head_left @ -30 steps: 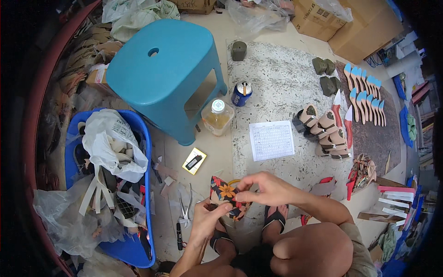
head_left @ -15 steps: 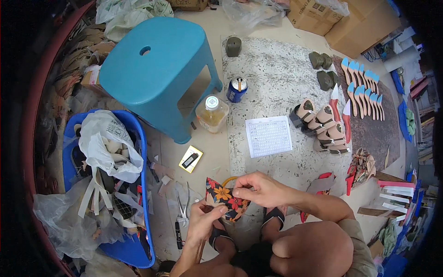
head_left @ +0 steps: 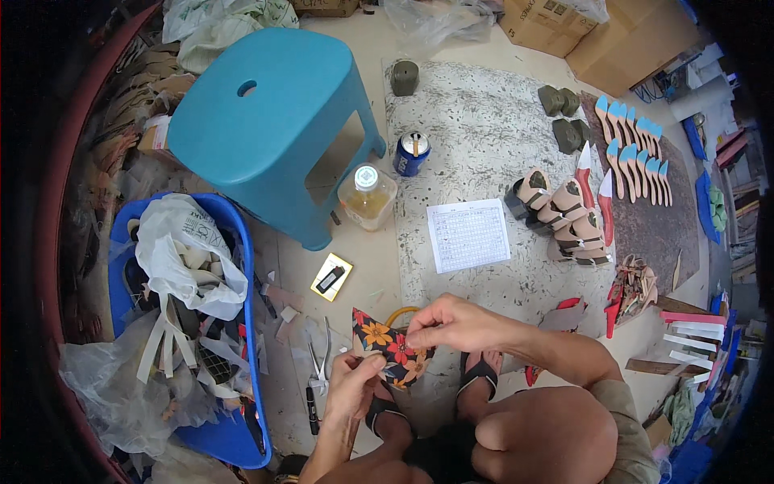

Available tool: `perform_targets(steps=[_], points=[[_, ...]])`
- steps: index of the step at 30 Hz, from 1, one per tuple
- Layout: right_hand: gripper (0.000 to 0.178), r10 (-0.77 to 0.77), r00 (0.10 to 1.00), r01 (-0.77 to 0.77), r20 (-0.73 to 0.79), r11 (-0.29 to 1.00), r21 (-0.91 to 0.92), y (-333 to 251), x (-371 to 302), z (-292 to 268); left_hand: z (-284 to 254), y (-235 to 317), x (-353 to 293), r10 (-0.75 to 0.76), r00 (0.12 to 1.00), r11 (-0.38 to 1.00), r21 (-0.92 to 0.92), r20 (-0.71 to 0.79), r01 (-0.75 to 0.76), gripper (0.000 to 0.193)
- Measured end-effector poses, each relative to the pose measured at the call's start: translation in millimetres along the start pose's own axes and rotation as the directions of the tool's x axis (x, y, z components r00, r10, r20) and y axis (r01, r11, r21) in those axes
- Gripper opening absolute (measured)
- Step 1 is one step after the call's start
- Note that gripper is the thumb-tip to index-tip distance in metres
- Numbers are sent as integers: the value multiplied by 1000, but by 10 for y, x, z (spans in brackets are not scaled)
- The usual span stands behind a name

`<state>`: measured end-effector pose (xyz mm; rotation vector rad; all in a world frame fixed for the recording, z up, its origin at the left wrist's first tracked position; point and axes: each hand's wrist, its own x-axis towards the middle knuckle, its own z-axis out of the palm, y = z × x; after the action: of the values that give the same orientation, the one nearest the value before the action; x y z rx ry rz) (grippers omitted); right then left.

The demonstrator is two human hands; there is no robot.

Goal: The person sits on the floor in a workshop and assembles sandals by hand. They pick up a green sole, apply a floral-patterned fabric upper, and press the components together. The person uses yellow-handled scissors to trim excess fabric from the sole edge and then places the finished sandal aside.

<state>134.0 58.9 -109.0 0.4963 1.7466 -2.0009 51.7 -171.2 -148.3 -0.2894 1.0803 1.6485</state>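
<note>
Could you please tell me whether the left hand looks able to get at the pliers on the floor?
Probably yes: the pliers lie just left of the left hand, and nothing appears to block them, though it would likely need to release the floral piece.

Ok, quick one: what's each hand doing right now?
Left hand: closed, holding the floral piece.
Right hand: fingers curled at the piece's upper right edge; whether they grip it cannot be told.

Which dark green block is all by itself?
The dark green block at the far left corner of the speckled white board. Nothing sits close beside it, while the other green blocks cluster toward the right.
</note>
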Motion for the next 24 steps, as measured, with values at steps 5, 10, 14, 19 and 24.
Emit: perform_targets(steps=[5,10,14,19,24], points=[[34,-333,939,273,-91,879,-392,-48,-54,81,91,100,-1,-5,1000,1000,19,-14,5,30],[39,-255,959,192,-125,906,-377,-63,5,109,101,85,-4,56,998,959,277,9,-56,38],[43,-213,944,80,-251,887,-455,-103,85,162,298,120,-21,103,992,879,459,75,-126,45],[39,-177,935,18,-307,888,-459,-182,177,195,430,118,-9,107,994,772,630,2,-84,48],[29,-157,984,111,-84,909,-402,-262,101,116,318,108,-53,109,994,933,341,27,-111,44]])
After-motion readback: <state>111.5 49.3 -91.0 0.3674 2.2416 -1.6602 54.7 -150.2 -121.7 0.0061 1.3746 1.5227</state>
